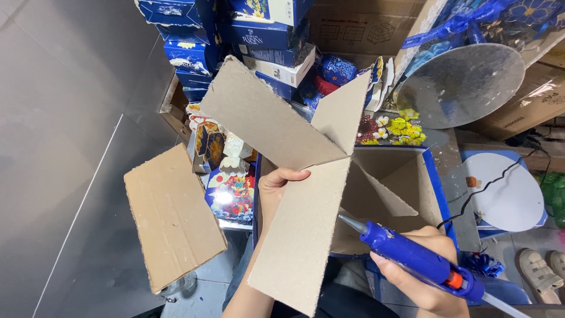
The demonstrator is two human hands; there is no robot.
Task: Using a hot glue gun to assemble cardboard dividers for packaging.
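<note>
My left hand (274, 191) grips a cross-shaped divider of brown cardboard (294, 153), with the thumb over its lower panel's left edge. The divider is raised and tilted above an open blue box (436, 188) lined with cardboard. My right hand (425, 266) holds a blue glue gun (412, 254). Its metal nozzle points left and almost touches the right edge of the divider's lower panel. A glue stick pokes out of the gun's back end at the lower right.
A loose cardboard sheet (172, 215) lies at the left. Stacked blue boxes (259, 36) and colourful paper decorations (231, 189) fill the back. A round silvery disc (461, 83), brown cartons and a black cable (488, 184) are at the right. White shoes (537, 268) are on the floor.
</note>
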